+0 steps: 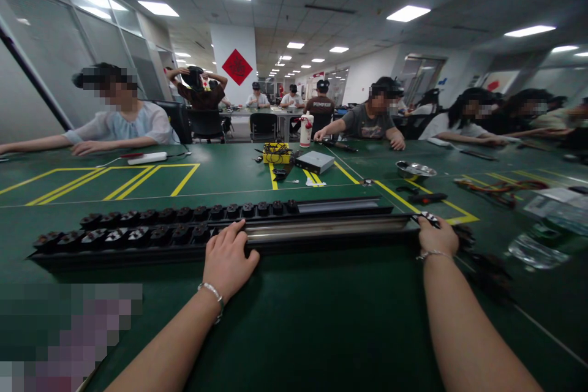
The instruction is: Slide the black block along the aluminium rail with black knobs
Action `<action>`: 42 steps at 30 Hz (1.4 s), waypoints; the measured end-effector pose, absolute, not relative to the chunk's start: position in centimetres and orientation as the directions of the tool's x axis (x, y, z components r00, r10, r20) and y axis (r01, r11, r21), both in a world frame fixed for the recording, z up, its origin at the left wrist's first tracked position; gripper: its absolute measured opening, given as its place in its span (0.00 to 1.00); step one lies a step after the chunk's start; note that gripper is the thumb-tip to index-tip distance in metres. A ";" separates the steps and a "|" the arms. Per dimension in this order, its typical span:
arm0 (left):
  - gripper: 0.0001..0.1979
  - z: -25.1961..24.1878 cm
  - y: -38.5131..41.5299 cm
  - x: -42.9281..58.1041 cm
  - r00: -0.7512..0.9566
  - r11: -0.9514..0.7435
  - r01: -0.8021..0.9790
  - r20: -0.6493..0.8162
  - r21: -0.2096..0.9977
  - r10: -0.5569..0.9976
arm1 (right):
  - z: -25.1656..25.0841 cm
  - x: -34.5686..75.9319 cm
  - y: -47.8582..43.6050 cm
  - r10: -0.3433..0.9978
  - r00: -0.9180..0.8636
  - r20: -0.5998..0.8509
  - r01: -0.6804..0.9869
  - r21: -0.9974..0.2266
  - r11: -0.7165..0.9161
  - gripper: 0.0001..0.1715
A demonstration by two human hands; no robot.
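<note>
A long black metal rail (pixel 321 234) lies crosswise on the green table in front of me. Several black socket modules (pixel 94 239) sit side by side in its left part, some with pale metal contacts on top. My left hand (pixel 228 259) rests on the rail beside the last of these modules, fingers stretched and thumb apart. At the rail's right end, the fingers of my right hand (pixel 438 237) pinch a black-and-white socket module (pixel 428 218), partly hidden by the hand. Behind lies a second rail (pixel 340 205), also with modules in its left part.
Beyond the rails are a yellow box (pixel 277 152) with black cable, a grey box (pixel 315 162), a white bottle (pixel 306 130) and a metal bowl (pixel 416 169). Dark loose parts (pixel 491 272), wires (pixel 503 190) and clear plastic bags (pixel 537 251) lie right. Other people sit around the table.
</note>
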State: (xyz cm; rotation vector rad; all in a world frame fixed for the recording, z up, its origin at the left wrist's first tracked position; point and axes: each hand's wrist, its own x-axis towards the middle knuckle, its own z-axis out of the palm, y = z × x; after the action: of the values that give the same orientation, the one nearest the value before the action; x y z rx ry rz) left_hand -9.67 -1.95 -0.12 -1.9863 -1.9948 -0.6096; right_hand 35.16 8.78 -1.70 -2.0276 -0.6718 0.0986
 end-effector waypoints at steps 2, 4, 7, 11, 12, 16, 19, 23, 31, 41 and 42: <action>0.09 -0.2 -1.9 -9.7 -0.032 -0.018 0.994 0.463 0.104 0.886 | -1.7 35.1 8.7 0.494 0.846 0.201 0.421 -0.822 -0.385 0.29; 0.09 -0.2 -1.9 -9.7 -0.033 -0.015 0.995 0.462 0.099 0.886 | -1.6 35.0 8.6 0.491 0.847 0.206 0.422 -0.822 -0.383 0.30; 0.09 -0.2 -1.9 -9.7 -0.027 -0.019 0.995 0.463 0.094 0.886 | -1.6 35.0 8.6 0.484 0.847 0.219 0.427 -0.822 -0.376 0.30; 0.10 -0.1 -2.0 -9.7 -0.027 -0.020 0.995 0.462 0.097 0.887 | -1.7 35.0 8.6 0.468 0.851 0.238 0.432 -0.824 -0.367 0.30; 0.10 -0.1 -2.0 -9.7 -0.029 -0.020 0.995 0.462 0.101 0.887 | -1.8 35.0 8.6 0.461 0.854 0.240 0.429 -0.825 -0.367 0.30; 0.09 0.1 -2.1 -9.6 -0.045 -0.010 0.993 0.455 0.118 0.889 | -1.7 35.3 8.4 0.426 0.874 0.234 0.404 -0.837 -0.368 0.30; 0.10 0.2 -2.1 -9.6 -0.046 -0.012 0.992 0.447 0.127 0.893 | -1.5 35.5 8.3 0.401 0.888 0.225 0.382 -0.846 -0.372 0.31; 0.10 0.3 -2.2 -9.5 -0.050 -0.010 0.991 0.441 0.131 0.896 | -1.6 35.5 8.3 0.375 0.899 0.228 0.369 -0.854 -0.366 0.31; 0.09 0.3 -2.1 -9.7 -0.045 0.004 0.995 0.424 0.096 0.905 | -0.1 34.0 7.2 0.264 0.855 0.447 0.513 -0.803 -0.302 0.28; 0.10 0.2 -2.0 -9.9 -0.024 -0.017 0.995 0.426 0.094 0.904 | 2.2 32.1 3.8 0.227 0.841 0.491 0.540 -0.744 -0.393 0.25; 0.10 0.2 -2.0 -9.9 -0.025 -0.017 0.995 0.425 0.095 0.905 | 2.4 32.3 3.3 0.237 0.829 0.506 0.558 -0.728 -0.399 0.26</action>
State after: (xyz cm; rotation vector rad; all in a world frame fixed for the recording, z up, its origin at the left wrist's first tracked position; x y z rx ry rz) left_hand -9.90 -2.04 0.21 -2.0090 -2.0180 -0.5502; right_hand 32.30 3.27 2.43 -1.9904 -0.5882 -0.3965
